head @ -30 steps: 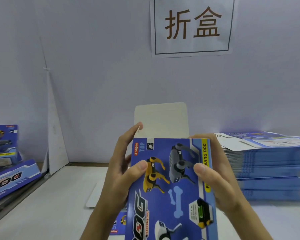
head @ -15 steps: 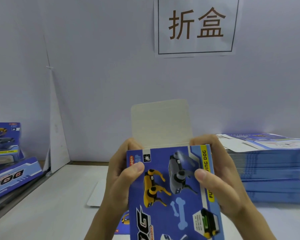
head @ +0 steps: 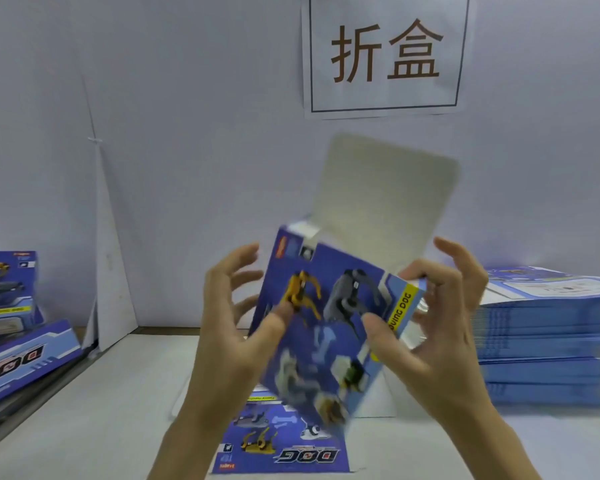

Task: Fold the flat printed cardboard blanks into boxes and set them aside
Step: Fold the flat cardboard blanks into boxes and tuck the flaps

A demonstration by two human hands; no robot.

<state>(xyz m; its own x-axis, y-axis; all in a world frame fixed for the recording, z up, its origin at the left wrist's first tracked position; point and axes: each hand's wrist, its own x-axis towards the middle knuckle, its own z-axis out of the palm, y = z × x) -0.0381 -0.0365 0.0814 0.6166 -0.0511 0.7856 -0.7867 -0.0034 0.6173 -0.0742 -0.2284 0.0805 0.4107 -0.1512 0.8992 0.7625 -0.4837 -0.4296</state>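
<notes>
Box [head: 329, 341] is up in the air at dead centre, tipped so its top leans to 1 o'clock, and it's blurred, so it's on the move. It's squared into a tube, with the grey flap [head: 381, 202] standing open off the top toward 1 o'clock. The left hand [head: 232, 327] has its thumb tip on the printed front and its fingers fanned wide off the 9 o'clock edge, a loose touch more than a hold. The right hand [head: 440, 341] does the work: thumb on the front, fingers curled round the 3 o'clock edge, one finger lifted clear.

My read is that this is the closing step, with the top end not yet shut. Next up, the side tabs need folding in and that flap bending over and tucking, so the left hand must firm up.

A blank [head: 284, 441] lies flat on the table [head: 101, 410] at 6 o'clock. The stack [head: 548, 341] waits at 3, done boxes [head: 11, 306] at 9.
</notes>
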